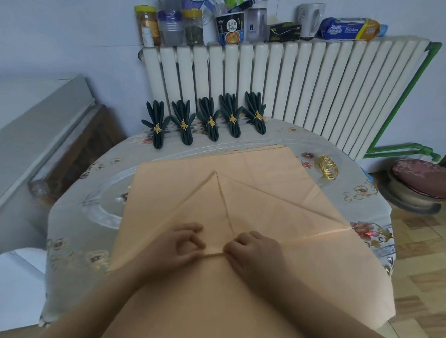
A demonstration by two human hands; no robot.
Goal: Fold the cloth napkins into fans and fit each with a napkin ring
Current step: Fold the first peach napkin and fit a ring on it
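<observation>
In the head view, the left hand point(185, 242) and right hand point(250, 250) each pinched the peach napkin point(267, 198) at the tabletop's point(81, 211) near middle. Five ringed green fans point(209, 120) lined its far edge; gold rings point(328, 167) lay far right.

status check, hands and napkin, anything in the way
Left hand and right hand both pinching the scalloped edge of the peach napkin, flat, part folded. Five green fans ringed at the back. Spare gold rings far right. Nothing in the way.
</observation>
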